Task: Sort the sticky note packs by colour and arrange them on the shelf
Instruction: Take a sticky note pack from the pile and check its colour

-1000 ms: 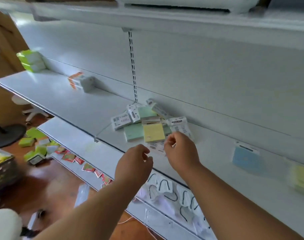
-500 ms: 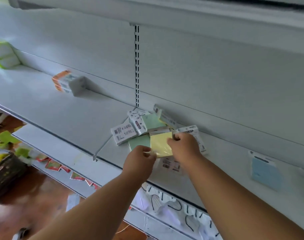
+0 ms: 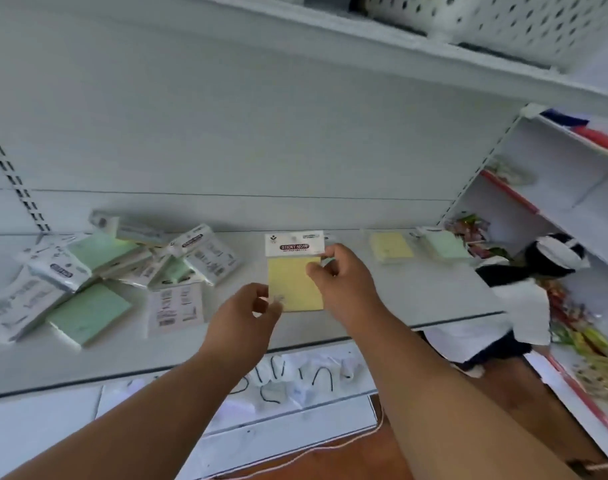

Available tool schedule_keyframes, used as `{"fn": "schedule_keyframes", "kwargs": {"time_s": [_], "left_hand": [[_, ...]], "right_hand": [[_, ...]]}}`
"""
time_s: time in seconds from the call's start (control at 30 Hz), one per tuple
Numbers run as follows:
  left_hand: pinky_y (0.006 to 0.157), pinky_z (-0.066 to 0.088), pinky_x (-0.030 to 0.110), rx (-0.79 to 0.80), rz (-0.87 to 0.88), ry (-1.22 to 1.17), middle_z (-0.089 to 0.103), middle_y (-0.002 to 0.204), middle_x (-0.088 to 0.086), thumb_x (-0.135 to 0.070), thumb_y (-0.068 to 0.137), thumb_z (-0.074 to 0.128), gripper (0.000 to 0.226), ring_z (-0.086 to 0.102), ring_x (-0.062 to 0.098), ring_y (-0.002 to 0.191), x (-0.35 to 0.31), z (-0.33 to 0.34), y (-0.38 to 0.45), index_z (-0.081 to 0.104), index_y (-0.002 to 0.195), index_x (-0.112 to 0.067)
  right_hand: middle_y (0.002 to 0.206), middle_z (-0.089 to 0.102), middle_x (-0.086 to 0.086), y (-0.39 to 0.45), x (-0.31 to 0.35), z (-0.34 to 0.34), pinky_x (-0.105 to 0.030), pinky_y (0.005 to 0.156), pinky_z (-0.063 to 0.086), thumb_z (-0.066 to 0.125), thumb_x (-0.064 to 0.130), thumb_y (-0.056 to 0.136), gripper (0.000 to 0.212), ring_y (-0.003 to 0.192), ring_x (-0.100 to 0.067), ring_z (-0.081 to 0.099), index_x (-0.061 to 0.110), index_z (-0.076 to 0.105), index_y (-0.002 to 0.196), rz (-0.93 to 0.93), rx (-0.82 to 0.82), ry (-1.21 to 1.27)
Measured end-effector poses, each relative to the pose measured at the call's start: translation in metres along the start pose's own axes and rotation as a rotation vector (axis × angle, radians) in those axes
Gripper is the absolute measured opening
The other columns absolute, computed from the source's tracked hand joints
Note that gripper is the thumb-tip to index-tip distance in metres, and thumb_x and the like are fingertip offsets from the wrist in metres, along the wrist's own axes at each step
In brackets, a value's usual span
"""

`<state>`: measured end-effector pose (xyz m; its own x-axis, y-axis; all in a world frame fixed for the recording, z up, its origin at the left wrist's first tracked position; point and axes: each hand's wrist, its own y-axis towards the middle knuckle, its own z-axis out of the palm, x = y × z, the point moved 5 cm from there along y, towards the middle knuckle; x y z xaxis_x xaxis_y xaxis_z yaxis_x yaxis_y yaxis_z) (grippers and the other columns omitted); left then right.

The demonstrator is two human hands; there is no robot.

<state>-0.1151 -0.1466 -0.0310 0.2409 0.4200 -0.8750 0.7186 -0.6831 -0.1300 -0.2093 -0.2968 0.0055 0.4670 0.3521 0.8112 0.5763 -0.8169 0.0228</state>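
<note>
Fingers of both hands pinch yellow sticky note pack (image 3: 293, 278) above shelf (image 3: 416, 292)

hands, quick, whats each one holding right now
Left hand: pinches the lower left corner of the yellow sticky note pack.
Right hand: grips the same pack's right edge.

Yellow sticky note pack (image 3: 294, 284) between both hands, above shelf (image 3: 416, 292)

Head view: looks forward-down, close on shelf (image 3: 416, 299).
</note>
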Motion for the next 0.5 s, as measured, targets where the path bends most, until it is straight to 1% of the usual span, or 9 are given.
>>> {"fn": "schedule_keyframes", "kwargs": {"time_s": [0.07,0.17,0.2,0.27,0.4,0.5], "left_hand": [[0.062,0.045,0.026,0.033,0.030,0.037,0.063,0.086,-0.014,-0.034,0.091,0.060,0.014,0.061,0.010,0.071,-0.014,0.026,0.010,0.062,0.105,-0.032],[0.059,0.038,0.017,0.071,0.074,0.143,0.061,0.085,-0.016,-0.033,0.090,0.060,0.020,0.057,0.003,0.070,-0.031,0.076,0.025,0.064,0.110,-0.033],[0.058,0.036,0.015,0.084,0.080,0.171,0.060,0.085,-0.017,-0.032,0.091,0.060,0.022,0.056,0.003,0.071,-0.037,0.095,0.031,0.064,0.112,-0.033],[0.060,0.035,0.016,0.095,0.080,0.202,0.060,0.085,-0.017,-0.030,0.090,0.059,0.027,0.055,0.005,0.075,-0.051,0.135,0.042,0.063,0.117,-0.033],[0.076,0.041,0.022,0.024,0.006,0.187,0.057,0.081,-0.017,-0.030,0.090,0.061,0.040,0.057,0.011,0.086,-0.085,0.199,0.066,0.056,0.130,-0.026],[0.078,0.043,0.024,-0.075,-0.024,0.198,0.063,0.091,-0.013,-0.033,0.091,0.060,0.039,0.061,0.015,0.096,-0.110,0.224,0.090,0.057,0.129,-0.025]], "right_hand": [[0.077,0.057,0.006,0.005,-0.027,-0.023,-0.027,0.062,0.045,0.061,0.035,0.088,0.019,0.070,-0.014,0.056,0.022,0.057,0.101,0.043,-0.047,-0.061],[0.082,0.060,0.006,0.023,-0.075,-0.056,-0.030,0.070,0.046,0.063,0.035,0.087,0.018,0.079,-0.019,0.059,0.019,0.057,0.093,0.118,-0.091,-0.119],[0.084,0.061,0.005,0.031,-0.091,-0.066,-0.030,0.071,0.046,0.063,0.035,0.086,0.018,0.081,-0.020,0.059,0.019,0.057,0.092,0.140,-0.093,-0.133],[0.088,0.064,0.003,0.052,-0.121,-0.088,-0.029,0.071,0.044,0.062,0.035,0.087,0.019,0.084,-0.021,0.061,0.018,0.058,0.094,0.163,-0.081,-0.168],[0.093,0.065,0.001,0.101,-0.155,-0.134,-0.028,0.072,0.043,0.061,0.034,0.088,0.023,0.087,-0.021,0.061,0.016,0.060,0.102,0.138,-0.029,-0.267],[0.097,0.065,-0.001,0.148,-0.157,-0.159,-0.029,0.072,0.044,0.060,0.035,0.088,0.026,0.089,-0.022,0.061,0.015,0.060,0.105,0.080,-0.005,-0.324]]}}
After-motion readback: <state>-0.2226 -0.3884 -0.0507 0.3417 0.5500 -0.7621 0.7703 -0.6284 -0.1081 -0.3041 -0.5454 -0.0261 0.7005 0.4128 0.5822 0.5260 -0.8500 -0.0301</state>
